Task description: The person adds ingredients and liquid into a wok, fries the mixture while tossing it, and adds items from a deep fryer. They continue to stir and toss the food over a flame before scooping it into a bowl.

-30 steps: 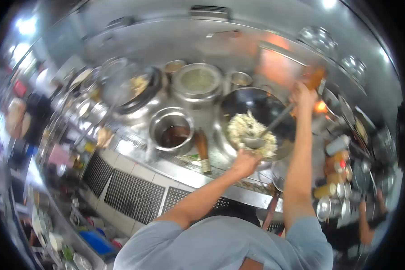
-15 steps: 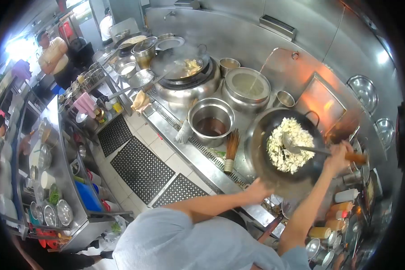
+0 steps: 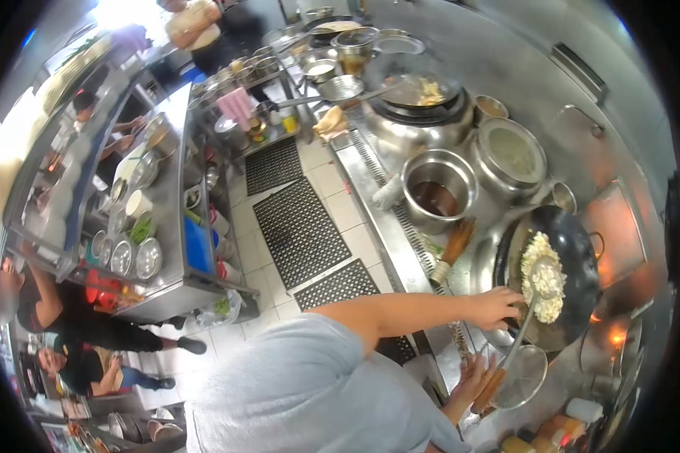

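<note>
My left hand [image 3: 497, 308] is closed at the near rim of a black wok [image 3: 578, 264], which is tilted on the burner. My right hand [image 3: 472, 381] is around the wooden handle of a ladle [image 3: 518, 341], its fingers partly hidden. The ladle's round bowl rests in a heap of pale, chopped food [image 3: 545, 308] inside the wok. Beside the right hand lies a round mesh strainer [image 3: 527, 379]. Flames [image 3: 618, 334] show past the wok's lower right edge.
A steel pot of brown liquid [image 3: 438, 198], a bamboo brush [image 3: 453, 249] and a lidded pot [image 3: 512, 155] stand left of the wok. A second wok [image 3: 423, 83] steams farther back. Bottles [image 3: 563, 430] are at lower right. People are across the aisle, past black floor mats [image 3: 298, 226].
The view has swung, so the scene sits farther right. My right hand has drawn the ladle handle back toward my body. My left hand is now at the wok's rim, and the wok tilts more.
</note>
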The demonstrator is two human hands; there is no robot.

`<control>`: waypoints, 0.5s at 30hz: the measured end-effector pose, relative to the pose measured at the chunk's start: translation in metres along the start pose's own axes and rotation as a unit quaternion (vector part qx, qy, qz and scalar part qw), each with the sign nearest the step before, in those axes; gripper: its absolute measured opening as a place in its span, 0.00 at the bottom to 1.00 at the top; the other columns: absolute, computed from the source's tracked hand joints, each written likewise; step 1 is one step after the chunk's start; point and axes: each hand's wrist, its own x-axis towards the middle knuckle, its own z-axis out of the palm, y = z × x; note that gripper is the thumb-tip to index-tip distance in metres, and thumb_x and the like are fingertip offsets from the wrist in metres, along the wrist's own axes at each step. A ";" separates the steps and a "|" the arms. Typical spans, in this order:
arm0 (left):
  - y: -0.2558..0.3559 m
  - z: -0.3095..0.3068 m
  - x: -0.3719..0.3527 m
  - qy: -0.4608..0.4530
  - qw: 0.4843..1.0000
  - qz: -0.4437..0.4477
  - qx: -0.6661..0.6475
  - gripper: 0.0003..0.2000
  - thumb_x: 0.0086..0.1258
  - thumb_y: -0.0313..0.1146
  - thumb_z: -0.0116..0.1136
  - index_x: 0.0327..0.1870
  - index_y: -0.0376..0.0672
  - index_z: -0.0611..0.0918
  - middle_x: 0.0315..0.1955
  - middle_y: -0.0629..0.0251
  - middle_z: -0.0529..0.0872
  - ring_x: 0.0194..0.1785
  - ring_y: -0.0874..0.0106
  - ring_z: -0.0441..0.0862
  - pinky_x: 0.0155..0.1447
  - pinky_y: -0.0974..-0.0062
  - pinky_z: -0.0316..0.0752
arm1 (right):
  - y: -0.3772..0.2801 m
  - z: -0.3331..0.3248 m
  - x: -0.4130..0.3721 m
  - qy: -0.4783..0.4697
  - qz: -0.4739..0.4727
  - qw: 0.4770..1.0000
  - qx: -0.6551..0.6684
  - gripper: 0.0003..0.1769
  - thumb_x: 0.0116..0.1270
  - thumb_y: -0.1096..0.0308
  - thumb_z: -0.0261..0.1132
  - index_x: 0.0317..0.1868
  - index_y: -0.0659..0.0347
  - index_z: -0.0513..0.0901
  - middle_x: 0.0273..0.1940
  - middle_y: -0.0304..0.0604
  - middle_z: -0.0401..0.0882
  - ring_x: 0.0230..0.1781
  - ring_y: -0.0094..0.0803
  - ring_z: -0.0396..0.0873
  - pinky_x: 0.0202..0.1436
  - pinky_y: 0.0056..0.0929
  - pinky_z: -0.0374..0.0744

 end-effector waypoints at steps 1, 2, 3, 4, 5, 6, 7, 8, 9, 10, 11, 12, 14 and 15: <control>0.010 -0.021 -0.018 0.090 0.995 0.021 -0.042 0.14 0.62 0.38 0.62 0.47 0.44 0.81 0.44 0.60 0.83 0.58 0.58 0.74 0.61 0.56 0.65 | -0.004 0.006 -0.010 -0.053 0.035 0.998 -0.019 0.23 0.68 0.63 0.62 0.61 0.61 0.72 0.50 0.46 0.78 0.47 0.32 0.79 0.45 0.33 0.77; 0.008 -0.043 -0.040 0.070 0.995 -0.030 -0.071 0.17 0.62 0.38 0.63 0.51 0.43 0.80 0.45 0.57 0.83 0.58 0.55 0.75 0.61 0.57 0.69 | -0.006 0.013 -0.015 -0.104 0.067 0.992 -0.037 0.23 0.68 0.64 0.62 0.61 0.60 0.72 0.47 0.45 0.80 0.44 0.31 0.81 0.42 0.31 0.78; 0.002 -0.079 -0.064 0.021 0.985 -0.139 -0.102 0.17 0.63 0.37 0.63 0.51 0.42 0.80 0.45 0.56 0.83 0.54 0.57 0.78 0.59 0.59 0.71 | 0.003 0.017 -0.014 -0.137 0.070 0.986 -0.070 0.22 0.68 0.65 0.62 0.60 0.60 0.72 0.45 0.45 0.81 0.41 0.30 0.81 0.39 0.30 0.79; -0.007 -0.115 -0.092 -0.026 0.960 -0.245 -0.132 0.17 0.64 0.37 0.63 0.51 0.41 0.80 0.45 0.55 0.83 0.51 0.59 0.81 0.57 0.62 0.74 | 0.017 0.018 -0.011 -0.169 0.071 0.978 -0.102 0.21 0.68 0.66 0.62 0.60 0.60 0.73 0.42 0.44 0.81 0.38 0.29 0.82 0.37 0.28 0.79; -0.031 -0.136 -0.132 0.096 0.923 -0.324 -0.183 0.16 0.67 0.38 0.61 0.51 0.39 0.80 0.45 0.55 0.84 0.46 0.65 0.84 0.52 0.66 0.78 | 0.026 0.025 -0.009 -0.200 0.071 0.968 -0.134 0.20 0.68 0.67 0.62 0.59 0.60 0.73 0.40 0.44 0.82 0.35 0.29 0.82 0.34 0.27 0.79; -0.052 -0.173 -0.173 0.167 0.916 -0.340 -0.133 0.15 0.73 0.39 0.55 0.51 0.38 0.80 0.43 0.56 0.86 0.46 0.69 0.84 0.52 0.68 0.78 | 0.028 0.038 -0.009 -0.217 0.093 0.963 -0.132 0.20 0.68 0.69 0.61 0.59 0.61 0.73 0.40 0.44 0.82 0.34 0.29 0.82 0.34 0.26 0.80; -0.091 -0.209 -0.211 0.206 0.848 -0.478 -0.101 0.16 0.74 0.40 0.51 0.52 0.38 0.80 0.42 0.56 0.86 0.46 0.69 0.84 0.50 0.69 0.79 | 0.027 0.056 -0.014 -0.232 0.114 0.957 -0.129 0.20 0.68 0.71 0.61 0.59 0.62 0.73 0.39 0.45 0.82 0.34 0.30 0.82 0.33 0.25 0.80; -0.083 -0.269 -0.218 0.242 0.804 -0.543 -0.035 0.16 0.75 0.41 0.50 0.52 0.38 0.80 0.42 0.54 0.86 0.45 0.69 0.85 0.51 0.68 0.78 | 0.028 0.073 -0.016 -0.246 0.136 0.952 -0.125 0.19 0.68 0.72 0.61 0.59 0.63 0.73 0.39 0.45 0.83 0.33 0.31 0.83 0.33 0.24 0.81; -0.126 -0.304 -0.257 0.285 0.804 -0.517 0.061 0.17 0.74 0.41 0.50 0.52 0.37 0.80 0.45 0.51 0.85 0.47 0.66 0.84 0.53 0.67 0.77 | 0.030 0.091 -0.013 -0.248 0.134 0.948 -0.146 0.19 0.68 0.72 0.61 0.59 0.63 0.73 0.39 0.46 0.82 0.33 0.30 0.83 0.32 0.25 0.81; -0.152 -0.345 -0.275 0.319 0.788 -0.508 0.136 0.17 0.74 0.41 0.50 0.52 0.37 0.80 0.46 0.49 0.85 0.50 0.61 0.84 0.55 0.65 0.75 | 0.035 0.110 -0.010 -0.249 0.133 0.944 -0.168 0.19 0.67 0.72 0.62 0.58 0.63 0.74 0.38 0.46 0.82 0.33 0.30 0.82 0.32 0.25 0.81; -0.170 -0.385 -0.279 0.348 0.770 -0.511 0.159 0.17 0.74 0.40 0.49 0.53 0.36 0.79 0.47 0.48 0.84 0.53 0.58 0.82 0.56 0.64 0.74 | 0.042 0.129 -0.010 -0.247 0.134 0.941 -0.188 0.18 0.67 0.71 0.62 0.57 0.63 0.74 0.38 0.46 0.82 0.33 0.30 0.82 0.32 0.26 0.80; -0.192 -0.422 -0.276 0.369 0.738 -0.541 0.165 0.17 0.74 0.40 0.50 0.53 0.36 0.79 0.48 0.47 0.84 0.53 0.56 0.82 0.58 0.64 0.74 | 0.048 0.148 -0.006 -0.250 0.132 0.939 -0.198 0.19 0.67 0.71 0.62 0.57 0.64 0.74 0.37 0.47 0.82 0.33 0.31 0.82 0.32 0.26 0.81; -0.280 -0.476 -0.288 0.405 0.740 -0.491 0.218 0.17 0.73 0.40 0.51 0.54 0.37 0.78 0.49 0.46 0.83 0.54 0.53 0.80 0.58 0.62 0.74 | 0.056 0.189 -0.008 -0.248 0.127 0.938 -0.205 0.19 0.67 0.71 0.62 0.57 0.64 0.74 0.37 0.48 0.82 0.33 0.32 0.83 0.33 0.26 0.82; -0.329 -0.498 -0.292 0.391 0.735 -0.489 0.262 0.18 0.71 0.37 0.52 0.56 0.36 0.75 0.49 0.46 0.83 0.54 0.50 0.80 0.58 0.58 0.72 | 0.059 0.205 -0.008 -0.244 0.124 0.938 -0.212 0.19 0.67 0.71 0.62 0.57 0.65 0.74 0.37 0.48 0.82 0.33 0.32 0.83 0.33 0.27 0.82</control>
